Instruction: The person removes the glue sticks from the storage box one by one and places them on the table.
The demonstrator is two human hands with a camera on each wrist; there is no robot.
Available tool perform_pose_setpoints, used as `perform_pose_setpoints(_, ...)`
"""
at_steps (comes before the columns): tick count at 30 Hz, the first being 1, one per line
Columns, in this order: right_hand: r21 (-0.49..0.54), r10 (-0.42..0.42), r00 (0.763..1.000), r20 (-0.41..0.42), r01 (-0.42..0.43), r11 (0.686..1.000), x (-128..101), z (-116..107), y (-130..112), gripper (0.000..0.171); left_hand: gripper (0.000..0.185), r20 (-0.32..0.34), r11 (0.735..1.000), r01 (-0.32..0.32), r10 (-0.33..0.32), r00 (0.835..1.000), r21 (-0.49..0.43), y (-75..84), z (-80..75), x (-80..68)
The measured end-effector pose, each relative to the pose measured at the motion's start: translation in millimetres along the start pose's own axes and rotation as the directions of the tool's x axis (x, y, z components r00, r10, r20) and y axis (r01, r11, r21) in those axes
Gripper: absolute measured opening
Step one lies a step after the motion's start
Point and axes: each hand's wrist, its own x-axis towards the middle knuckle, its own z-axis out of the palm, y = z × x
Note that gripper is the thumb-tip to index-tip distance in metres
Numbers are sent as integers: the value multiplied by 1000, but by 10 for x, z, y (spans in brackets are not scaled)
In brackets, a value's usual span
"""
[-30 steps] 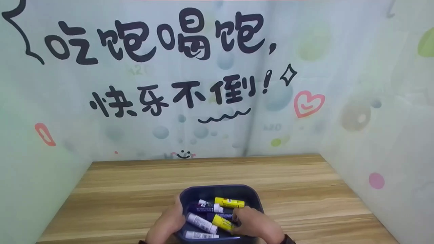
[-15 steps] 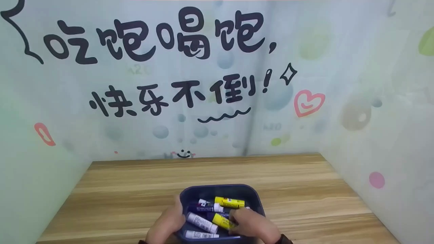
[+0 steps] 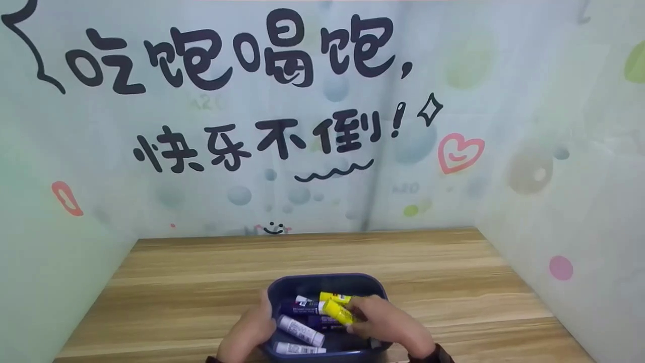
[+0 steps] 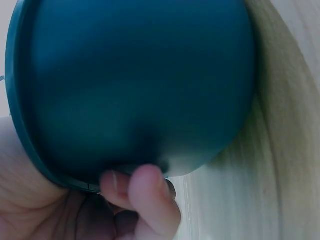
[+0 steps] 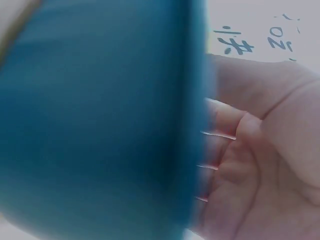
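Observation:
A dark blue bin sits on the wooden table near its front edge, with several glue sticks inside. My left hand grips the bin's left rim, thumb over the edge; in the left wrist view my fingers curl under the bin's outer wall. My right hand pinches a yellow glue stick, lifted a little and tilted above the others. A second yellow stick, white sticks and dark purple ones lie in the bin. The right wrist view shows my palm behind the bin's wall.
Printed panels with black lettering and a pink heart close off the back and both sides of the table. Bare wood stretches beyond the bin to the back wall and out to both sides.
My right hand has taken the yellow glue stick from low in the bin and raised it up and toward the far side. The left hand and bin have stayed put.

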Motion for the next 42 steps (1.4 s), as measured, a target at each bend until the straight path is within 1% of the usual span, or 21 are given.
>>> perform_pose_setpoints(5,37,41,998,-54,-39,999,-118,-185,28,28,67,-12,1000,-10,10,1000,3,-8,-4,8)
perform_pose_setpoints(10,35,127,987,-99,-124,992,-247,-347,96,27,67,-13,1000,1,-1,1000,-2,-16,-12,8)
perform_pose_setpoints(14,81,218,970,-107,-210,974,-345,-451,211,31,67,-11,1000,-9,9,1000,-4,-18,-10,4)
perform_pose_setpoints(17,102,277,953,-124,-265,959,-427,-498,320,28,67,-10,1000,-11,11,1000,5,-14,-12,4)
perform_pose_setpoints(20,127,369,921,-125,-354,927,-497,-517,419,23,67,-9,1000,-8,8,1000,19,-9,-11,8)
perform_pose_setpoints(22,138,434,893,-116,-418,898,-520,-513,475,21,67,-8,1000,1,-1,1000,21,-5,-8,12)
perform_pose_setpoints(24,162,498,862,-93,-481,862,-527,-500,522,20,66,-7,1000,5,-5,1000,21,-2,-4,17)
perform_pose_setpoints(26,169,527,847,-78,-509,844,-521,-478,570,19,66,-7,1000,15,-15,1000,15,-2,-1,21)
perform_pose_setpoints(28,165,544,837,-62,-529,833,-514,-452,614,19,65,-13,1000,17,-16,1000,12,-2,-1,23)
perform_pose_setpoints(30,149,568,821,-50,-557,817,-502,-425,656,19,64,-15,1000,21,-21,1000,5,-5,4,26)
perform_pose_setpoints(33,118,623,781,-33,-616,779,-483,-386,713,20,63,-14,1000,22,-22,1000,-1,-9,10,27)
perform_pose_setpoints(35,105,654,756,-15,-649,753,-471,-362,748,22,64,-16,1000,10,-10,1000,8,-15,19,27)
perform_pose_setpoints(37,103,675,738,7,-672,734,-462,-338,782,22,64,-20,1000,-3,3,1000,19,-21,23,26)
perform_pose_setpoints(40,104,692,721,40,-691,715,-454,-307,829,22,65,-24,999,-19,20,1000,32,-27,28,28)
perform_pose_setpoints(42,107,705,706,61,-707,699,-457,-290,858,22,65,-18,999,-13,14,1000,29,-26,30,30)
